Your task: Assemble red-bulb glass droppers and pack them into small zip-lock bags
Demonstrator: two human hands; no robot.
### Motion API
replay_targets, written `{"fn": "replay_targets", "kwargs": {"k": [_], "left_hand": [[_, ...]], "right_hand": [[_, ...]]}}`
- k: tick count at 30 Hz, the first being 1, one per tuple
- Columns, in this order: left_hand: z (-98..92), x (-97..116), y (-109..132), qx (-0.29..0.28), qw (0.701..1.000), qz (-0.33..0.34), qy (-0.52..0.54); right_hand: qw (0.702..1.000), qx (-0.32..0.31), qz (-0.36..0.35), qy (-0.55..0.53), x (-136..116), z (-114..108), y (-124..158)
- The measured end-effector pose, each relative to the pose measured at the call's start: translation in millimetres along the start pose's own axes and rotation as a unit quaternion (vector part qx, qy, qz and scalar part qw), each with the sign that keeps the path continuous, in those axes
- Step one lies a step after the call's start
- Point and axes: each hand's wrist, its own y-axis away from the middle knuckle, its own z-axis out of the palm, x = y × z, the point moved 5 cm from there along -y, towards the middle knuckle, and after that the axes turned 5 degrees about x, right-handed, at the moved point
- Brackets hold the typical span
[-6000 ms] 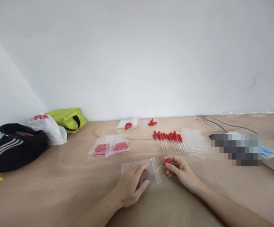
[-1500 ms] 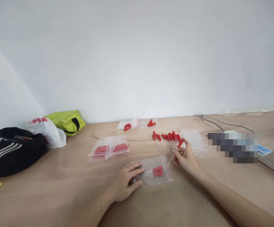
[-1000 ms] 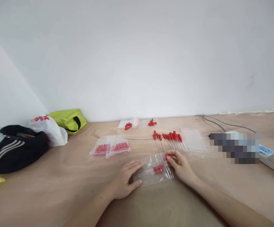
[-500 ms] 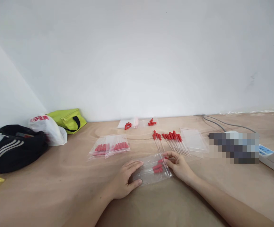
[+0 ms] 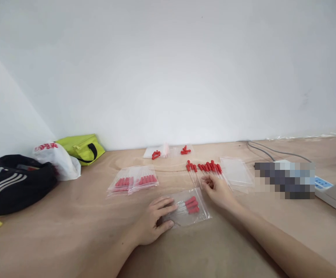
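A clear zip bag (image 5: pixel 198 212) lies on the wooden table (image 5: pixel 69 231) in front of me, with three red-capped glass droppers (image 5: pixel 191 205) inside it. My left hand (image 5: pixel 153 220) rests on the bag's left end, fingers spread flat. My right hand (image 5: pixel 218 190) has reached back to the row of loose red-capped droppers (image 5: pixel 204 168), fingers curled near their glass stems. I cannot make out anything held in it.
Two filled bags of droppers (image 5: pixel 134 180) lie to the left. Empty clear bags (image 5: pixel 237 172) lie right of the row. Small bags of red caps (image 5: pixel 157 153) sit by the wall. A black bag (image 5: pixel 14 185), white bag (image 5: pixel 56 160) and green pouch (image 5: pixel 81 146) stand left; a power strip (image 5: pixel 330 189) right.
My right hand slid a third dropper into the bag, then drew out and moved back to the loose row. My left hand stayed on the bag.
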Motion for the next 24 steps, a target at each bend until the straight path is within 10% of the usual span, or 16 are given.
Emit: {"fn": "replay_targets", "kwargs": {"k": [15, 24], "left_hand": [[-1.4, 3, 2, -0.004, 1.0, 0.028, -0.008], [-0.8, 3, 1, -0.009, 1.0, 0.022, -0.01]], "right_hand": [[0.973, -0.002, 0.069, 0.221, -17, 12, -46], [0.973, 0.07, 0.05, -0.216, 11, -20, 1]]}}
